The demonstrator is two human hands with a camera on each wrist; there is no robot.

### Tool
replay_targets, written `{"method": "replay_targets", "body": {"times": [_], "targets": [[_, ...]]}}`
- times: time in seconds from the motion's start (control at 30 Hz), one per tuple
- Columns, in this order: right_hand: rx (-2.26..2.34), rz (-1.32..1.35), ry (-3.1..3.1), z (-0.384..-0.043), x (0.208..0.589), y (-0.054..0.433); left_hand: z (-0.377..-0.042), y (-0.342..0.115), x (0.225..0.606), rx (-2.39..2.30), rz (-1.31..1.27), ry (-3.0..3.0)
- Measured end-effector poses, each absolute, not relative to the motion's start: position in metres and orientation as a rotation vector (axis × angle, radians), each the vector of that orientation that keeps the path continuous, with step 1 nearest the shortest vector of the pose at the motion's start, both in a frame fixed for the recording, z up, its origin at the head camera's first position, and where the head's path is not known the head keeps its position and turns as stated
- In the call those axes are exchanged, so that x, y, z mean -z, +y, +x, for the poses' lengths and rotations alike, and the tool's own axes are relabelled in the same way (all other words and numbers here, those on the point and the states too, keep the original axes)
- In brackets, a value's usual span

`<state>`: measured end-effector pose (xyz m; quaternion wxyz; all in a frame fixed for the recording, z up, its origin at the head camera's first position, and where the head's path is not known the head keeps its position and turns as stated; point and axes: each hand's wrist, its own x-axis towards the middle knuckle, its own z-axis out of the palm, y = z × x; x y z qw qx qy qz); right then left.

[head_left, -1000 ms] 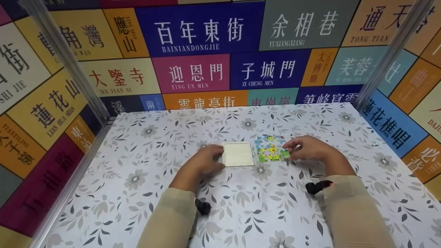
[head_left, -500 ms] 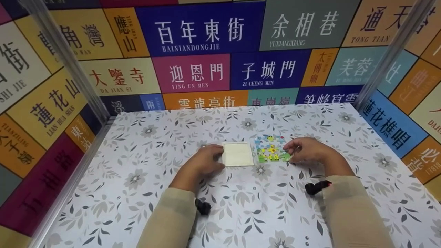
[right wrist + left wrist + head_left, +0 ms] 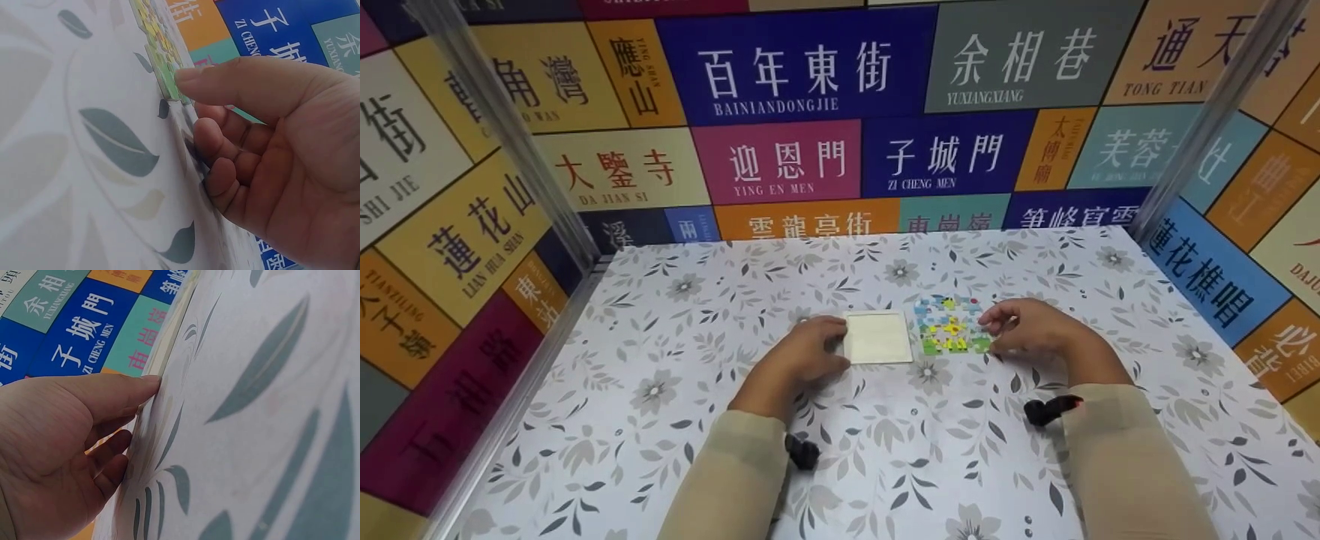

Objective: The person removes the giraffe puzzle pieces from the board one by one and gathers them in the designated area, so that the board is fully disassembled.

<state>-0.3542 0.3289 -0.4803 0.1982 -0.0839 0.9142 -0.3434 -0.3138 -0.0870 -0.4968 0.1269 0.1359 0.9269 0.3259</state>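
A cream square puzzle tray (image 3: 879, 337) with a raised rim lies flat on the table. My left hand (image 3: 808, 349) holds its left side, fingers near the far corner and thumb at the near one. In the left wrist view, the thumb of the left hand (image 3: 73, 439) meets the tray's edge (image 3: 163, 354). Right of the tray lies a colourful jigsaw puzzle (image 3: 951, 324), its pieces joined. My right hand (image 3: 1031, 328) is at its right side. The right wrist view shows its thumb (image 3: 197, 79) touching a green corner piece (image 3: 166, 79); the other fingers bend loosely beside it.
A white tablecloth (image 3: 885, 435) with grey leaves and flowers covers the table. Coloured panels (image 3: 780, 157) with lettering stand behind and at both sides. Clear posts (image 3: 521, 135) rise at the corners. Dark wrist cameras (image 3: 802, 450) sit at both sleeves.
The puzzle's lower right piece shifted slightly outward, then back in against its neighbours, beside my right thumb. The right fingers drew back a little. My left hand and the tray stayed in place.
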Motion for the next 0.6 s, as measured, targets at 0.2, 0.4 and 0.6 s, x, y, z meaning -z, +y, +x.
{"method": "replay_targets", "body": {"times": [0.2, 0.4, 0.6], "targets": [[1.016, -0.203, 2.531, -0.351, 0.477, 0.329, -0.314, -0.085, 0.498, -0.962, 0.4, 2.689], [1.097, -0.227, 2.556, -0.347, 0.465, 0.32, -0.314, -0.084, 0.496, -0.981, 0.399, 2.683], [1.139, -0.272, 2.649, -0.346, 0.454, 0.293, -0.315, -0.09, 0.492, -1.062, 0.399, 2.688]]}}
